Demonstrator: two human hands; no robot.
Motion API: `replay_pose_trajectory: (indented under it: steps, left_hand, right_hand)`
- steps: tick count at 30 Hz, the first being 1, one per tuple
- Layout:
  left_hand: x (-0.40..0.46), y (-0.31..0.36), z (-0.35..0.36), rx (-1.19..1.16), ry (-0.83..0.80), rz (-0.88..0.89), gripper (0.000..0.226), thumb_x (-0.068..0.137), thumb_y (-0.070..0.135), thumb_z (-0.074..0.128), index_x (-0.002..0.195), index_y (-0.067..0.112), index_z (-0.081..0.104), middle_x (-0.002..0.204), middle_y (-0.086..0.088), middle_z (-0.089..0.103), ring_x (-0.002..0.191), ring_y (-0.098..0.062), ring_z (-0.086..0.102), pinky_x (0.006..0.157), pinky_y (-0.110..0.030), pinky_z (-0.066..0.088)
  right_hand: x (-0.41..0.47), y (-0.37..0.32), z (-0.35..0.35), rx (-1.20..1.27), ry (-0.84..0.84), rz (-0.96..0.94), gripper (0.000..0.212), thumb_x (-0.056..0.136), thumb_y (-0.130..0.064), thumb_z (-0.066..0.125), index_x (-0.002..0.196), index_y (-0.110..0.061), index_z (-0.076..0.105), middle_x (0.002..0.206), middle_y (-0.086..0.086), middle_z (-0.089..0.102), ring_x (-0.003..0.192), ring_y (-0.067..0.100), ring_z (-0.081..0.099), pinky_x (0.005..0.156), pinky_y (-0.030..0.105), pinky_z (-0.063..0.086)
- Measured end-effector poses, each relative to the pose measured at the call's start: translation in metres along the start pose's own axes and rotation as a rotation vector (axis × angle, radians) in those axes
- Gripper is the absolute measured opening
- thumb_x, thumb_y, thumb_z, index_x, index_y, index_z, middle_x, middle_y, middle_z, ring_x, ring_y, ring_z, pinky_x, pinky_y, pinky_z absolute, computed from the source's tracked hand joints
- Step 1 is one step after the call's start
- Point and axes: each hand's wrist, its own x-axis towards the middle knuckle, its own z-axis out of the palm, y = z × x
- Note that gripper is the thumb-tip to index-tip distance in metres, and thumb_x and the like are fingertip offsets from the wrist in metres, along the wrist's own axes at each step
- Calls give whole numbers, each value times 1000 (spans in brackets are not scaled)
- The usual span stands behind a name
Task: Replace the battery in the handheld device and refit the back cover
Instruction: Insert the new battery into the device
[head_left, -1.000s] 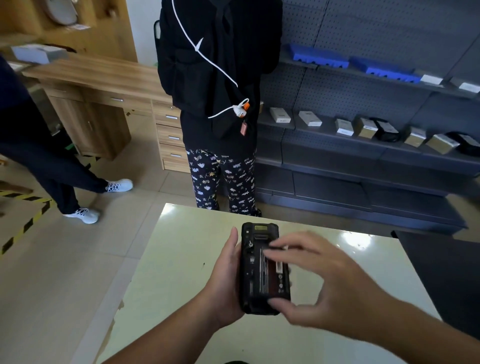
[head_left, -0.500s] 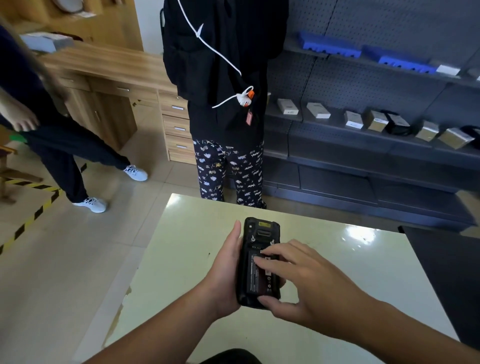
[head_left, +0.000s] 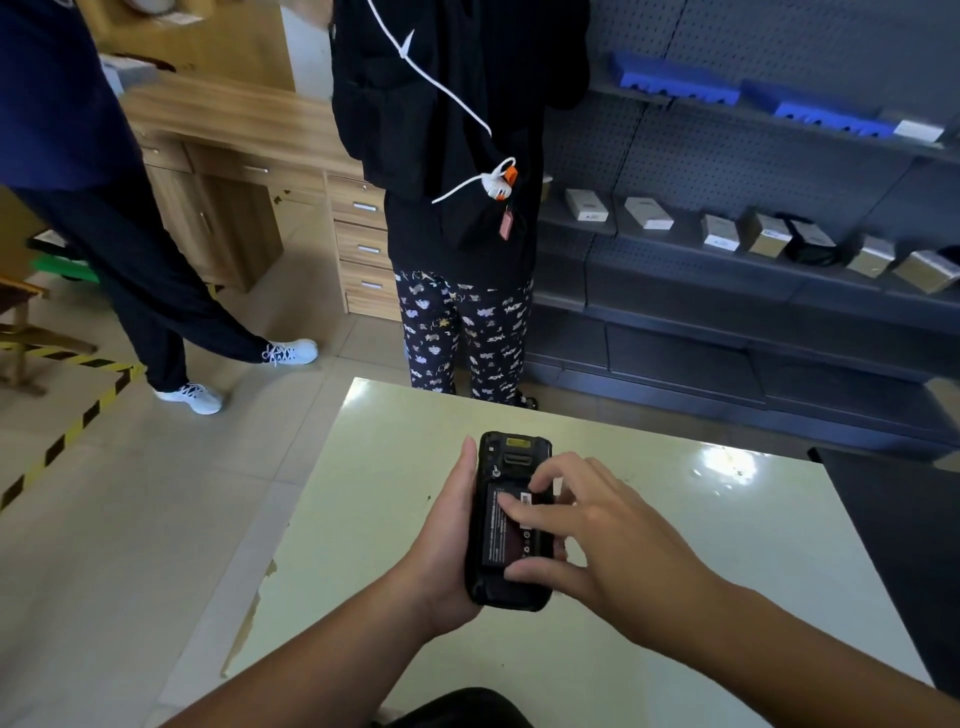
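Note:
A black handheld device (head_left: 511, 457) lies back-up in my left hand (head_left: 447, 540), held above the pale green table (head_left: 395, 519). Its back cover is off, and a black battery (head_left: 501, 540) with white print sits flat in the bay. My right hand (head_left: 597, 540) rests over the battery: fingertips on its upper part, thumb at its lower edge. No back cover is visible.
A person in patterned trousers (head_left: 467, 332) stands at the table's far edge. Another person's legs (head_left: 156, 291) are at the left. Dark shelves (head_left: 727, 249) with small boxes run along the right, a dark surface (head_left: 909, 545) adjoins the table, and a wooden desk (head_left: 249, 156) stands behind.
The battery, tilted up in my right fingers a second ago, now lies flat in the bay. My right hand has lowered onto it. The person at the left stepped closer.

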Motion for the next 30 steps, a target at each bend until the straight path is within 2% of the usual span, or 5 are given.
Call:
replay_pose_trajectory:
  steps: [4, 9, 14, 25, 30]
  left_hand:
    - [1, 8, -2, -43, -18, 13, 86, 87, 88, 33, 112, 21, 80, 104, -5, 79, 84, -28, 72, 79, -38, 57]
    - [2, 12, -5, -42, -10, 49, 86, 85, 88, 39, 112, 17, 80, 107, -10, 77, 85, -31, 72, 78, -41, 61]
    - [6, 15, -6, 2, -3, 45, 89, 82, 92, 37, 109, 19, 80, 107, -10, 78, 89, -29, 73, 81, -44, 62]
    - [13, 7, -23, -44, 52, 3, 85, 91, 84, 29, 113, 19, 80, 107, -10, 79, 88, -30, 75, 82, -40, 62]
    - [19, 7, -38, -114, 116, 37, 84, 94, 78, 33, 115, 10, 78, 108, -21, 72, 85, -34, 70, 80, -45, 61]
  right_hand:
    - [1, -2, 9, 100, 86, 29, 62, 88, -76, 38, 143, -51, 52, 145, -14, 37, 121, 8, 38, 103, 33, 40]
    - [-3, -1, 29, 331, 198, 56, 50, 91, -75, 40, 141, -68, 42, 163, -28, 10, 143, -10, 10, 114, 29, 21]
    - [0, -2, 37, 514, 185, 93, 49, 90, -66, 53, 138, -68, 45, 163, -38, 0, 152, -4, 16, 110, 25, 30]
    - [13, 0, 56, 619, 191, 136, 52, 86, -60, 67, 137, -51, 59, 160, -33, 19, 145, -7, 29, 113, 16, 30]
    - [31, 35, 67, 546, 406, 321, 45, 96, -45, 63, 140, -34, 59, 146, -22, 47, 134, -3, 46, 109, 20, 39]
